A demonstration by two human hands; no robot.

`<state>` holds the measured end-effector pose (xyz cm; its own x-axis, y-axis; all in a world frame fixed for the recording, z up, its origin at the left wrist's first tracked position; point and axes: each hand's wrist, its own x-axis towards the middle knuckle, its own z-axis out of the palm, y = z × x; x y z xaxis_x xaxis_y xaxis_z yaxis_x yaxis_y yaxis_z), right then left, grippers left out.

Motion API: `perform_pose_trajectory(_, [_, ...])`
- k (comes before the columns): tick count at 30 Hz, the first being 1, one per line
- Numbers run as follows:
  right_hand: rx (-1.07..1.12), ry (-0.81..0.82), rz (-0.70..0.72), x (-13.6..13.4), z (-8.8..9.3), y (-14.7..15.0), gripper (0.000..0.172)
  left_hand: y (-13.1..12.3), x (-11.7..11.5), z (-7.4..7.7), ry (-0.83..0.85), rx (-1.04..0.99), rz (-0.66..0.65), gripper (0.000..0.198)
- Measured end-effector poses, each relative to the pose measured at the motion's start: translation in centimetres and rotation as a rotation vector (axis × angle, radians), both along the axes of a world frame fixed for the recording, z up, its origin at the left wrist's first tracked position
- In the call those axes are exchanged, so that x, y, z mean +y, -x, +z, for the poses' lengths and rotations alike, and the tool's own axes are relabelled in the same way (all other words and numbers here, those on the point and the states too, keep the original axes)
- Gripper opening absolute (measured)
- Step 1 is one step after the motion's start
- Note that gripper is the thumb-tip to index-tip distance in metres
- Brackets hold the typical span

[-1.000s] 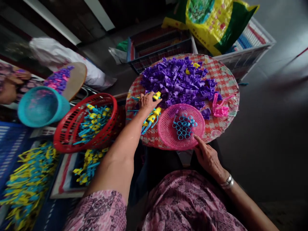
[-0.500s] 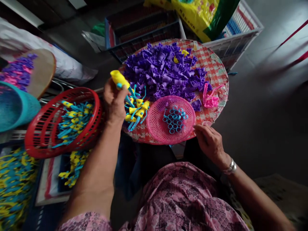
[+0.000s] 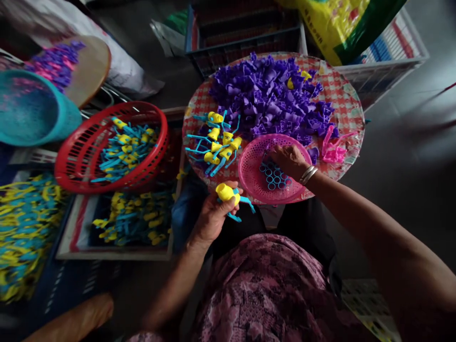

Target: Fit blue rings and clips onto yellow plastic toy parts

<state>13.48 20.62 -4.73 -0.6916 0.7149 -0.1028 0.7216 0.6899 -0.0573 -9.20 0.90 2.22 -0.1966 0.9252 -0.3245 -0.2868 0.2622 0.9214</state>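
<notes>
Head view, looking down at a lap: the left hand (image 3: 212, 216) rises in front of the torso, and its fingers (image 3: 213, 202) are clenched around a yellow-and-blue plastic piece (image 3: 226, 194), with the yellow cap sticking up and the thin blue stems poking out to the right. That piece is held in the air, just off the near edge of a round red-checked board (image 3: 351, 118) resting in front of the person's patterned pink top (image 3: 263, 285).

The right hand (image 3: 288, 161) reaches in from the right, with two metal bangles (image 3: 308, 175) on the wrist, and sits inside a pink mesh basket (image 3: 251, 175). Its fingers (image 3: 276, 154) bend down over a cluster of blue plastic rings (image 3: 272, 173) and hide part of it; whether they grip a ring, I cannot tell.

On the board, the basket stands near the front edge, just beside a loose group of yellow-and-blue pieces (image 3: 217, 145). Behind them lies a big heap of purple plastic pieces (image 3: 267, 95), and a few pink plastic parts (image 3: 333, 154) sit at the right.

To the left, a red plastic basket (image 3: 164, 137) holds more yellow-and-blue pieces, and a shallow tray (image 3: 131, 218) below it holds others. A teal basin (image 3: 32, 107) lies tilted on its side next to a round wooden board (image 3: 94, 71) carrying purple and pink pieces. A blue crate (image 3: 242, 42) and a yellow-and-green woven sack (image 3: 335, 23) stand beyond.
</notes>
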Motion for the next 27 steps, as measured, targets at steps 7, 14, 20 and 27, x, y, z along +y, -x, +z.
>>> perform_pose_trajectory(7, [0.103, 0.086, -0.114, 0.3, 0.2, 0.5, 0.035, -0.8, -1.6, -1.1, -0.027, 0.056, -0.066, 0.045])
perform_pose_trajectory(14, [0.805, 0.369, -0.325, -3.4, 2.2, -0.3, 0.016, -2.3, -0.1, -0.8, 0.050, -0.183, -0.020, 0.059])
perform_pose_trajectory(20, [1.434, 1.071, -0.611, -7.3, 2.3, 0.0, 0.052, -2.4, 0.2, 0.1, 0.135, -0.262, -0.071, 0.060])
perform_pose_trajectory(27, [1.546, 1.247, -0.658, -7.9, 2.7, 0.3, 0.052, -2.3, -1.1, 0.7, 0.145, -0.200, -0.103, 0.046])
